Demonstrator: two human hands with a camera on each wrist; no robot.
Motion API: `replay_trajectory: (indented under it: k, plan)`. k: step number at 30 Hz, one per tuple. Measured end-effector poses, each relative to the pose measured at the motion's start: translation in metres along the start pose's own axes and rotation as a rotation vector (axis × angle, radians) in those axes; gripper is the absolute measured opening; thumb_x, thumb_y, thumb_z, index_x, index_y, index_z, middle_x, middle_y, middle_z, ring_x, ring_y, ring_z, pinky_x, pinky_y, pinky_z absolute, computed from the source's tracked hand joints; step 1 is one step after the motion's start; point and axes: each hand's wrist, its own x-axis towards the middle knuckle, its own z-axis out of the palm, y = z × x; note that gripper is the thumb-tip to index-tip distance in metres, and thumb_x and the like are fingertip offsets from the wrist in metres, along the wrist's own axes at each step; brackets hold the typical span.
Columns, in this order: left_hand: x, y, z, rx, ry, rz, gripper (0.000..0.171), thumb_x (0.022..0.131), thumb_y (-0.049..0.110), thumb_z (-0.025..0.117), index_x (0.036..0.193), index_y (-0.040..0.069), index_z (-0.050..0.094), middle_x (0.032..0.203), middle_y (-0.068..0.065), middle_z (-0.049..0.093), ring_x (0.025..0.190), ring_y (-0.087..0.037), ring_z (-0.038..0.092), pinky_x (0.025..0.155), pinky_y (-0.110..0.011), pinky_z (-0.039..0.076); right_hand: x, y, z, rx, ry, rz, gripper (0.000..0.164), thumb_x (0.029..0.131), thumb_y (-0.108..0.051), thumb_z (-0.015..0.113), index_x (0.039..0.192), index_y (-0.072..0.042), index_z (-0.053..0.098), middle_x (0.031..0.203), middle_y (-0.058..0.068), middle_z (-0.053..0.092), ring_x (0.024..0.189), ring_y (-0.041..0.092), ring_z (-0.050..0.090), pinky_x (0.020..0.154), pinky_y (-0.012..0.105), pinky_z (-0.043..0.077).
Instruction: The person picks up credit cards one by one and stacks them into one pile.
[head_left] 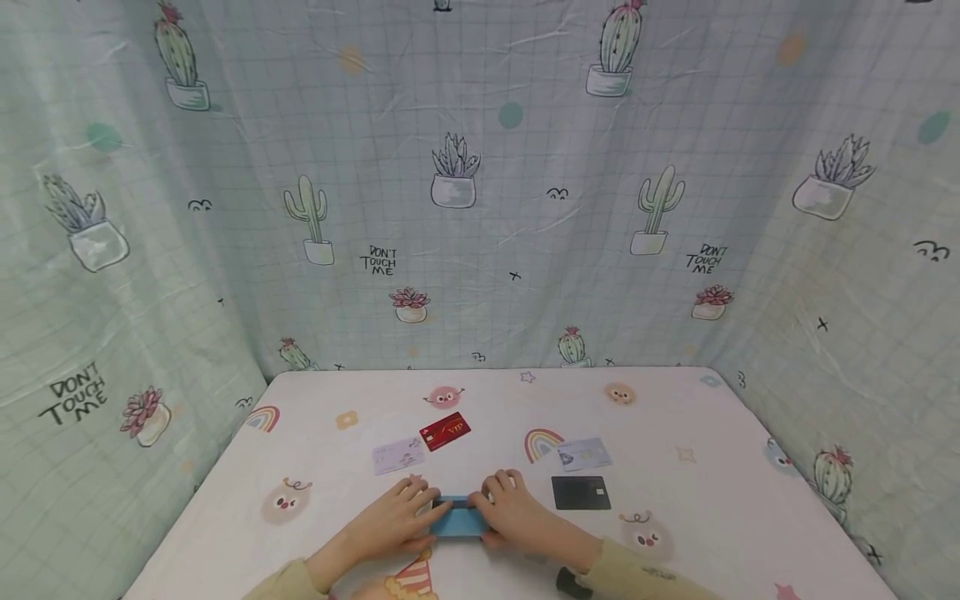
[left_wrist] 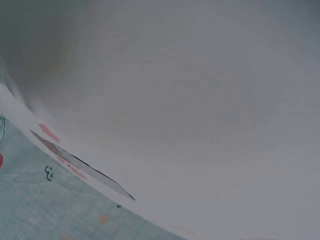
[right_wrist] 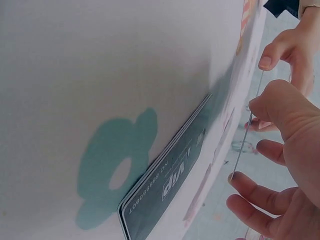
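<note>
A blue card with a dark stripe along its far edge is held between both hands near the front of the table. My left hand pinches its left end, and my right hand grips the right end. From the right wrist, the same card shows edge-on as a thin line between thumb and fingers of the right hand. Beyond it the left hand holds the other end. Neither hand appears in the left wrist view.
A red VIP card and a pale lilac card lie ahead to the left. On the right are a whitish card and a black card. A patterned curtain hangs behind the white printed tabletop.
</note>
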Motion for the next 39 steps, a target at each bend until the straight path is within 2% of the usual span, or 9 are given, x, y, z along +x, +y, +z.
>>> replay_trajectory:
  k: [6,11,17,24,29,35,39]
  plan:
    - [0.003,0.005,0.001,-0.013,0.021,0.001,0.048,0.082,0.047,0.055,0.123,0.022,0.05,0.11,0.001,0.055,0.099,-0.016,0.048,0.089,-0.037,0.044,-0.006,0.003,-0.001,0.028,-0.003,-0.007,0.044,0.078,-0.044,0.06,0.114,-0.023,0.047,0.102,-0.001,0.05,0.094,0.014,0.043,0.086,0.042,0.038]
    - [0.006,0.008,0.0,-0.029,0.034,0.001,0.048,0.081,0.046,0.056,0.123,0.022,0.05,0.11,0.001,0.054,0.099,-0.016,0.048,0.089,-0.041,0.043,-0.01,0.006,0.002,0.03,0.032,-0.024,0.044,0.077,-0.043,0.061,0.114,-0.023,0.047,0.102,-0.001,0.05,0.093,0.014,0.043,0.085,0.042,0.039]
    - [0.009,0.011,-0.001,-0.029,0.019,-0.006,0.048,0.083,0.046,0.054,0.124,0.023,0.048,0.112,0.0,0.055,0.101,-0.017,0.049,0.089,-0.042,0.043,-0.013,0.01,0.001,0.036,0.062,-0.034,0.046,0.076,-0.042,0.063,0.113,-0.022,0.046,0.101,-0.001,0.05,0.092,0.014,0.043,0.084,0.042,0.04]
    - [0.013,0.015,-0.002,-0.047,-0.005,-0.001,0.047,0.084,0.045,0.053,0.125,0.022,0.047,0.114,0.0,0.054,0.102,-0.017,0.048,0.088,-0.036,0.044,-0.019,0.013,-0.001,0.072,0.052,-0.033,0.046,0.076,-0.04,0.063,0.114,-0.022,0.046,0.102,0.0,0.05,0.093,0.014,0.042,0.084,0.042,0.039]
    - [0.017,0.016,0.0,-0.039,0.015,0.007,0.046,0.083,0.045,0.054,0.123,0.022,0.049,0.113,0.0,0.054,0.102,-0.016,0.048,0.087,-0.035,0.045,-0.021,0.017,-0.002,0.091,0.034,-0.027,0.046,0.076,-0.041,0.063,0.115,-0.023,0.045,0.102,-0.001,0.05,0.094,0.015,0.043,0.085,0.042,0.038]
    - [0.023,0.016,-0.001,-0.01,0.037,0.015,0.046,0.083,0.047,0.054,0.122,0.023,0.049,0.112,0.001,0.055,0.1,-0.016,0.048,0.086,-0.034,0.043,-0.025,0.022,0.001,0.072,0.063,-0.028,0.047,0.075,-0.041,0.063,0.114,-0.022,0.045,0.102,-0.001,0.05,0.095,0.014,0.043,0.085,0.042,0.038]
    - [0.026,0.016,-0.002,-0.008,0.046,0.018,0.047,0.082,0.046,0.055,0.122,0.023,0.049,0.112,0.0,0.055,0.1,-0.016,0.048,0.086,-0.034,0.042,-0.028,0.024,0.0,0.074,0.053,-0.018,0.047,0.076,-0.042,0.063,0.115,-0.023,0.045,0.103,-0.001,0.05,0.096,0.014,0.043,0.086,0.042,0.038]
